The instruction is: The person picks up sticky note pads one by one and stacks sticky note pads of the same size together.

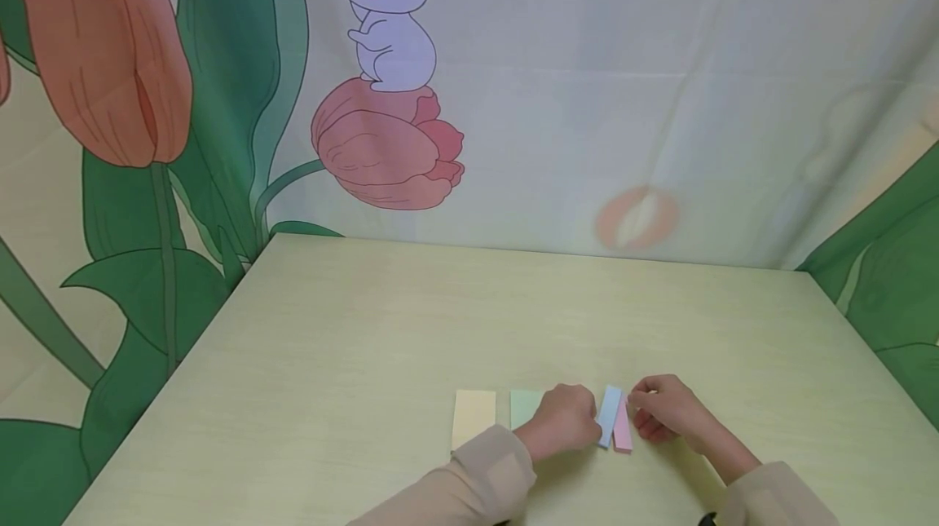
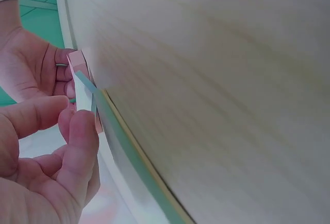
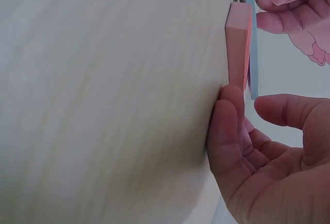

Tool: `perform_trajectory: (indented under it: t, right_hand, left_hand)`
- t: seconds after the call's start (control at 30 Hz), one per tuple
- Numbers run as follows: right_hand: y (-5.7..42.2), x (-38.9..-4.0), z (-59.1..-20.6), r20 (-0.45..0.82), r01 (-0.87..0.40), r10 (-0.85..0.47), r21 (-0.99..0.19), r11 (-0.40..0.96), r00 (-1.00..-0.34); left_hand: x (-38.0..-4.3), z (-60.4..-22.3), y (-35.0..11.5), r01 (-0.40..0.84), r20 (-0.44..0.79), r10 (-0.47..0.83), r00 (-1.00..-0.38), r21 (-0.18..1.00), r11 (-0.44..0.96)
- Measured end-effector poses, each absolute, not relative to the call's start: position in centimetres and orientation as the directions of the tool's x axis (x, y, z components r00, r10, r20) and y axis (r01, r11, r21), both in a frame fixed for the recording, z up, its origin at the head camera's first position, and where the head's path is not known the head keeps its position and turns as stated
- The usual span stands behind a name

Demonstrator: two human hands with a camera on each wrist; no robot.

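A narrow blue sticky-note pad (image 1: 610, 417) and a narrow pink sticky-note pad (image 1: 622, 426) lie side by side, slanted towards each other. Bent fingers of my left hand (image 1: 563, 420) are right at the blue pad's left edge; in the left wrist view its thumb and forefinger stand apart near the pad's end. On the other side, my right hand (image 1: 663, 408) is beside the pink pad. The right wrist view shows its fingertips against the end of the pink pad (image 3: 238, 44), with the thumb held away. Part of the green pad (image 1: 525, 407) is hidden behind my left hand.
A wider yellow pad (image 1: 474, 416) lies left of the green one, its lower end covered by my sleeve (image 1: 493, 469). All the pads are on a pale wooden table (image 1: 352, 330). Behind the table hangs a printed cloth (image 1: 557, 102) with tulips and a rabbit.
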State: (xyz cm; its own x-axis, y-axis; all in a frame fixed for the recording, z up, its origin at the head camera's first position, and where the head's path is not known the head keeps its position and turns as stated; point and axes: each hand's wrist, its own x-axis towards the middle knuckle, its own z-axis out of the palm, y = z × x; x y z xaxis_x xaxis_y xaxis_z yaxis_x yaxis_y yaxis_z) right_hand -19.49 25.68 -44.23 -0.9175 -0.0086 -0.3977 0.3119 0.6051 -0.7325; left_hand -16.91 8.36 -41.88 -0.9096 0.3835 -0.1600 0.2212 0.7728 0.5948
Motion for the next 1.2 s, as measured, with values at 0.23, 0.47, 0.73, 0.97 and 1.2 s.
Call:
perform_trajectory:
  t: [0.23, 0.47, 0.73, 0.97, 1.2]
  right_hand:
    - [25.65, -19.33, -44.05, -0.394, 0.308, -0.007, -0.729, 0.611, -0.919]
    - [25.60, -19.49, -44.17, -0.399, 0.316, -0.003, -0.729, 0.607, -0.917]
    - [25.56, -19.58, -44.16, -0.413, 0.329, 0.008, -0.714, 0.618, -0.911]
    - [25.70, -19.67, -44.24, -0.407, 0.320, -0.001, -0.718, 0.619, -0.913]
    - [25.78, -19.71, -44.12, -0.374, 0.296, 0.012, -0.714, 0.635, -0.928]
  left_hand:
    - [-17.11, -41.95, 8.47, 0.185, -0.194, 0.369, -0.909, 0.606, 0.774]
    - [-17.24, -42.07, 8.82, 0.078, -0.294, 0.348, -0.890, 0.654, 0.753]
    - [-17.26, -42.27, 8.87, 0.017, -0.330, 0.361, -0.872, 0.717, 0.697]
    - [-17.17, -42.41, 8.91, 0.022, -0.318, 0.364, -0.876, 0.726, 0.688]
    - [-17.25, -42.54, 8.99, -0.008, -0.332, 0.358, -0.873, 0.742, 0.670]
